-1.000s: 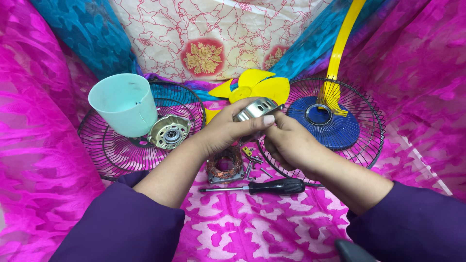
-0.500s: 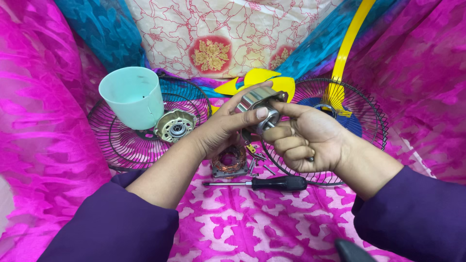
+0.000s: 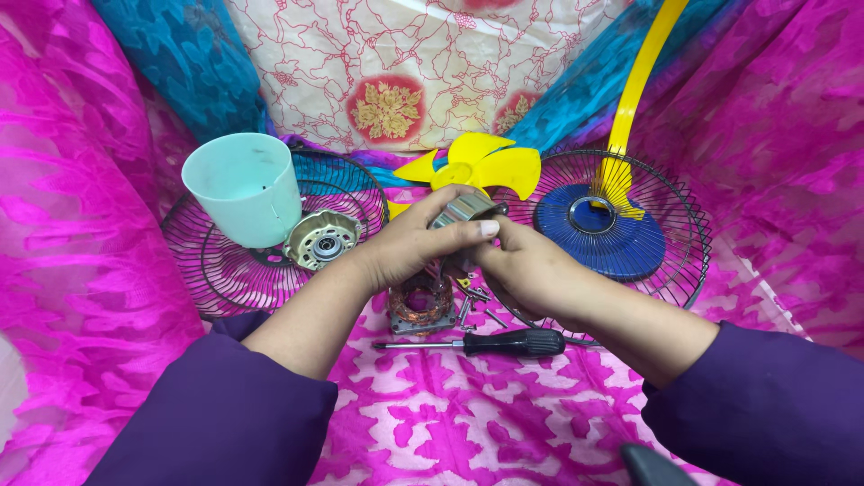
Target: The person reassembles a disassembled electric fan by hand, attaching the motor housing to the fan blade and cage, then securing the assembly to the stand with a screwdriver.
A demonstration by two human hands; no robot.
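Both hands meet in the middle, above the pink patterned cloth (image 3: 468,423). The left hand (image 3: 409,243) wraps its fingers and thumb around a shiny silver metal motor cover (image 3: 459,210), and the right hand (image 3: 526,270) curls tight against it from the right side. Just below them sit a round copper wire coil in a metal frame (image 3: 418,306), some small loose screws (image 3: 477,301) and a black-handled screwdriver (image 3: 490,343). To the left, a pale green plastic cup (image 3: 243,189) rests on a black wire fan guard (image 3: 234,270). A yellow plastic fan blade (image 3: 481,166) lies farther away. The smooth cover might slip and drop onto the coil. A bump could scatter the little screws across the cloth.
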